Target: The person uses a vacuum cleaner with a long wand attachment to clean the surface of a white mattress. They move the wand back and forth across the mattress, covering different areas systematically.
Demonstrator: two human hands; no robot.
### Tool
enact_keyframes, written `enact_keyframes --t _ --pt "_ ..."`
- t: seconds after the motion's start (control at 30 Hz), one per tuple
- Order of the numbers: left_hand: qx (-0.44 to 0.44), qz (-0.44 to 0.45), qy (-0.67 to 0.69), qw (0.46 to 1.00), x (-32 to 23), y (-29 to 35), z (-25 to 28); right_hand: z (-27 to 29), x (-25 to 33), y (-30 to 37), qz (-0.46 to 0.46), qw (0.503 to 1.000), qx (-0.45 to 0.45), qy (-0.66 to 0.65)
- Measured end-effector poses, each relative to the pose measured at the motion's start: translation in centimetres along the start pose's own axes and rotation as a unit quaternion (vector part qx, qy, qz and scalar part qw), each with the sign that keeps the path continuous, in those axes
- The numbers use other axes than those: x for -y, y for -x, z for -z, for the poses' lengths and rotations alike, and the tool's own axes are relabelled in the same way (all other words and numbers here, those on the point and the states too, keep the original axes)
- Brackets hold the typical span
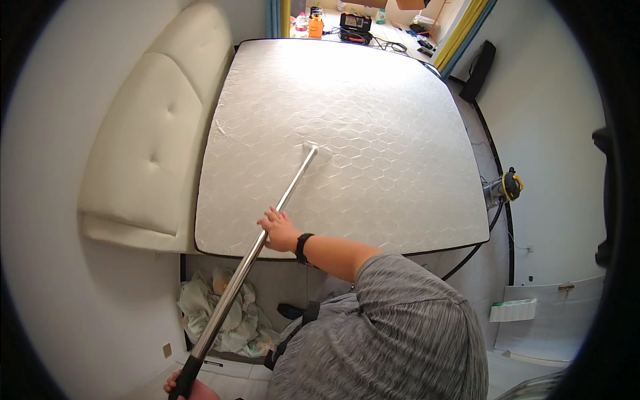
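A long chrome vacuum wand (235, 287) slants across the view from lower left to the middle of the mattress (400, 200). Its pale flat nozzle (315, 148) rests on the white quilted top, which has a hexagon pattern and dark edging. My right hand (281, 231), with a black band on the wrist, grips the wand about midway, near the mattress's front edge. At the lower left, my left hand (193, 389) is closed around the black handle (189, 373) at the wand's near end; the picture's edge cuts this hand off.
A cream padded headboard (143, 153) stands along the left. Right of the mattress sits a vacuum canister (503, 189), with a black hose (465, 261) running below. Crumpled pale plastic sheeting (230, 317) lies by the near edge. Bottles and a black tool case (355, 25) stand beyond.
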State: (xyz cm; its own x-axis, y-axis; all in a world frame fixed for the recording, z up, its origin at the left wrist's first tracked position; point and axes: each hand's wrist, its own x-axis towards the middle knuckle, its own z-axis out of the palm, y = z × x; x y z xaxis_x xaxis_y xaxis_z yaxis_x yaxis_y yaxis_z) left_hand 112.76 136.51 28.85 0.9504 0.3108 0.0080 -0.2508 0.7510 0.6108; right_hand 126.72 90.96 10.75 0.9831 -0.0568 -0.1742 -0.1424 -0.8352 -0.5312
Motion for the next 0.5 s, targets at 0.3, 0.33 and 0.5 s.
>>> enact_keyframes --t 0.3,0.33,0.5 --pt "0.11 0.154 -0.127 0.974 23.2 1.6 -12.9 13.2 -21.5 -10.6 -0.133 0.988 -0.012 0.071" --pt "0.118 0.161 -0.13 0.971 25.5 1.2 -14.1 14.4 -23.3 -11.2 -0.158 0.985 -0.027 0.07" --pt "0.058 0.171 -0.122 0.976 27.0 2.9 -12.8 14.8 -25.2 -11.8 -0.119 0.982 -0.019 0.146"
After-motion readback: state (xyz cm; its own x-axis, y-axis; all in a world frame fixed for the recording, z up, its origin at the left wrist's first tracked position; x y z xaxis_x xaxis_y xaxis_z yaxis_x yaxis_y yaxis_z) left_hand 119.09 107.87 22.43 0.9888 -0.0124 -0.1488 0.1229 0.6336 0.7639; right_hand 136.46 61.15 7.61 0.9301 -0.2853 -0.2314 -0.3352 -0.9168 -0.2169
